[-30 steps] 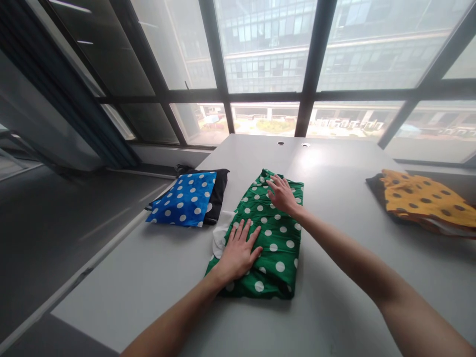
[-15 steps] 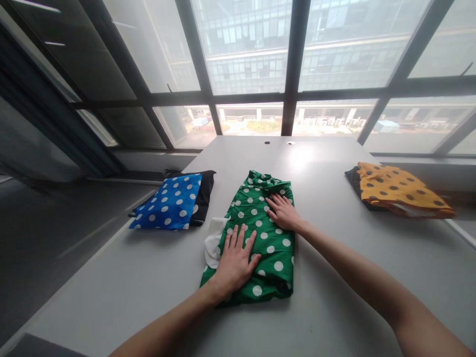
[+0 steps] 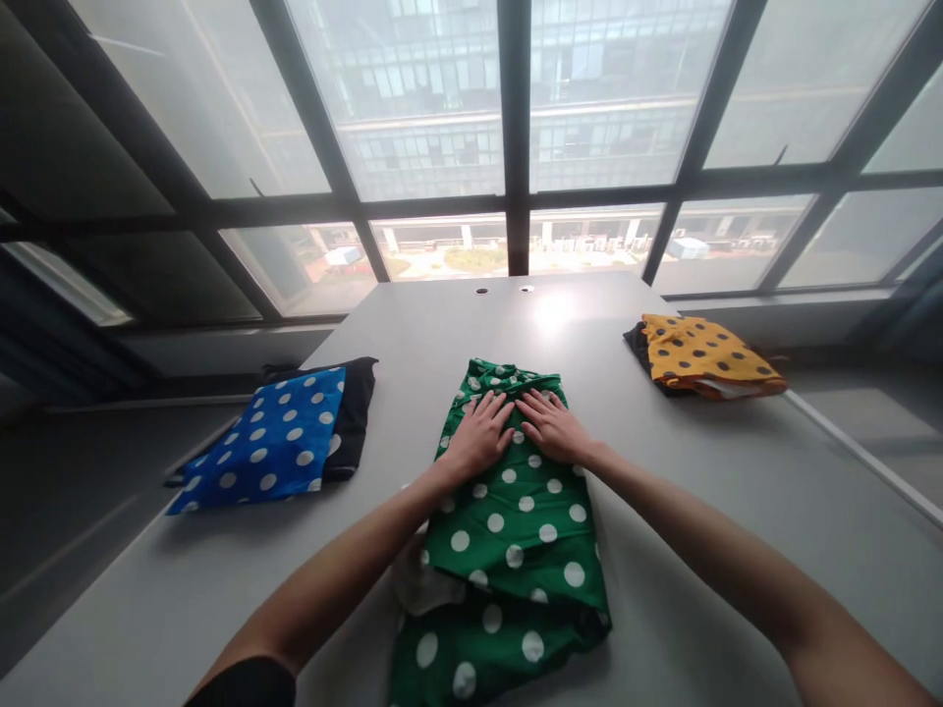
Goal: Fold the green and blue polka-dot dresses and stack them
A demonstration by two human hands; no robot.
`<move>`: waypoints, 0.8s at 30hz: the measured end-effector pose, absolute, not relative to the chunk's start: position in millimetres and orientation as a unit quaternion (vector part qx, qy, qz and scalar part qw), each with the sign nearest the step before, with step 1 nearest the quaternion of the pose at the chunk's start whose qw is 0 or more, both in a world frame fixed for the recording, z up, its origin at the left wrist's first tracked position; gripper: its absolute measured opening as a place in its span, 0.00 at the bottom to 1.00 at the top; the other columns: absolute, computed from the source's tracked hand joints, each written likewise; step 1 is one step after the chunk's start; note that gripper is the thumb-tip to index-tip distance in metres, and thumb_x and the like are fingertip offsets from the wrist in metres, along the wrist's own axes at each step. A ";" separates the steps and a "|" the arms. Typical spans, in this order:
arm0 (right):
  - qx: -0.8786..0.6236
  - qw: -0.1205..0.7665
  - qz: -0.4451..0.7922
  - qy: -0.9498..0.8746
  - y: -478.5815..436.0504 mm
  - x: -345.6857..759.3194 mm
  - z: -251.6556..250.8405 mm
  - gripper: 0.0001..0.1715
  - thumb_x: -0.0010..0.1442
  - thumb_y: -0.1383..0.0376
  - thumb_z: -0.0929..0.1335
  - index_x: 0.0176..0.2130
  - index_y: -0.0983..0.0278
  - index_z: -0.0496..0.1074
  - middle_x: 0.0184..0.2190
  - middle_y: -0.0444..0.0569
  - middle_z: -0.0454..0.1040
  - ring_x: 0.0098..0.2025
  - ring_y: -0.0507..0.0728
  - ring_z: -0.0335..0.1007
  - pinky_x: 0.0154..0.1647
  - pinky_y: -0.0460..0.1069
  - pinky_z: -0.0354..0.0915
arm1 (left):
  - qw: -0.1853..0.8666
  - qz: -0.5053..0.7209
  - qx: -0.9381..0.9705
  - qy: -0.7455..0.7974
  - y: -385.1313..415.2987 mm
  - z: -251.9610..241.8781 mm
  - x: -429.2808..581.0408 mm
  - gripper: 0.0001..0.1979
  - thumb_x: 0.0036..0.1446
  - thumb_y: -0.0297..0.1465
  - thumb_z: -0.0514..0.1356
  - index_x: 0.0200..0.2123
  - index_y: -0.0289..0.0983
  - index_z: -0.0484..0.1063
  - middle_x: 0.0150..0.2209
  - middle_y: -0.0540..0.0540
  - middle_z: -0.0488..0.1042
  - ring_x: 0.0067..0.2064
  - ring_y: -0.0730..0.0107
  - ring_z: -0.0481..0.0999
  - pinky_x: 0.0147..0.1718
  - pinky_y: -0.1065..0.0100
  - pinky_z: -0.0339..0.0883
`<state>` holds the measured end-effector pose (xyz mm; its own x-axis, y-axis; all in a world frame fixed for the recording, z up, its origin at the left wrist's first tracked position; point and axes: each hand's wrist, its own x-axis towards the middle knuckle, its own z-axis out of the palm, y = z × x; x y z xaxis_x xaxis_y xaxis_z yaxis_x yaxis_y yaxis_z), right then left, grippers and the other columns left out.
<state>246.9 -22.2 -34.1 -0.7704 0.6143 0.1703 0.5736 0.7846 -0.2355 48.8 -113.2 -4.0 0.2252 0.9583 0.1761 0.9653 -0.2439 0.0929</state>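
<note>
A green cloth garment with white dots [image 3: 508,530] lies folded lengthwise in front of me, its gathered end pointing away. Both palms rest on its upper part. My left hand [image 3: 480,432] is flat with fingers outstretched, left of the middle. Beside it, my right hand [image 3: 552,425] also lies flat, fingers extended, near the right edge; the two hands almost touch. Some white fabric [image 3: 427,579] sticks out from the garment's left side, partly behind my left forearm. Neither hand grips the cloth.
On the left of the white table [image 3: 346,570] lies a folded blue dotted cloth [image 3: 272,432] over black fabric [image 3: 358,412]. At the right edge sits a folded yellow cloth with dark dots [image 3: 707,355]. Large windows [image 3: 434,108] stand behind the table.
My left hand has slid forward up the garment, beside my right hand. More of the garment's near end shows, spread toward me. The view has swung to the right.
</note>
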 end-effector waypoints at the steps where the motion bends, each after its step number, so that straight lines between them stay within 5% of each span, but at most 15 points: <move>1: -0.332 0.110 0.087 -0.933 -14.8 243.7 -35.7 0.35 0.76 0.54 0.55 0.75 0.63 0.55 0.76 0.53 0.48 0.78 0.62 0.39 0.77 0.64 0.39 | 0.014 -0.097 -0.775 -0.625 -101.0 -11.6 43.0 0.28 0.72 0.41 0.53 0.70 0.39 0.64 0.73 0.40 0.58 0.75 0.46 0.52 0.71 0.41 0.47; 10: -0.442 0.094 0.136 -0.881 54.9 237.3 -46.2 0.37 0.75 0.48 0.55 0.75 0.58 0.53 0.77 0.50 0.45 0.79 0.60 0.34 0.76 0.64 0.35 | 0.013 -0.128 -0.756 -0.642 -90.7 -44.1 29.9 0.29 0.72 0.44 0.52 0.72 0.44 0.61 0.75 0.46 0.55 0.75 0.46 0.51 0.72 0.40 0.45; 14: -0.533 0.109 0.143 -0.827 79.6 251.8 -43.4 0.37 0.75 0.49 0.54 0.73 0.64 0.58 0.76 0.59 0.48 0.78 0.69 0.39 0.73 0.74 0.36 | -0.002 -0.126 -0.753 -0.646 -89.6 -41.3 30.2 0.30 0.72 0.46 0.51 0.72 0.45 0.61 0.75 0.46 0.56 0.75 0.47 0.51 0.72 0.42 0.44; 18: -0.600 0.158 0.134 -0.773 75.4 262.9 -40.1 0.39 0.76 0.54 0.48 0.74 0.73 0.52 0.76 0.68 0.47 0.77 0.69 0.40 0.73 0.71 0.43 | -0.010 -0.126 -0.748 -0.651 -89.2 -41.4 30.2 0.30 0.72 0.47 0.51 0.72 0.44 0.62 0.74 0.46 0.57 0.75 0.48 0.50 0.72 0.43 0.44; 24: -0.511 0.197 0.124 -0.827 2.6 237.1 -43.9 0.36 0.75 0.53 0.54 0.72 0.66 0.59 0.77 0.58 0.47 0.78 0.65 0.37 0.75 0.66 0.42 | 0.000 -0.130 -0.750 -0.649 -88.6 -43.5 31.6 0.30 0.71 0.46 0.52 0.72 0.45 0.63 0.74 0.45 0.57 0.75 0.47 0.51 0.72 0.43 0.44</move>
<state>237.1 2.6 -43.9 -0.3992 0.8948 0.1997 0.7971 0.4464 -0.4066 31.6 -88.6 -43.5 0.1247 0.9729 0.1948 0.9730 -0.1584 0.1681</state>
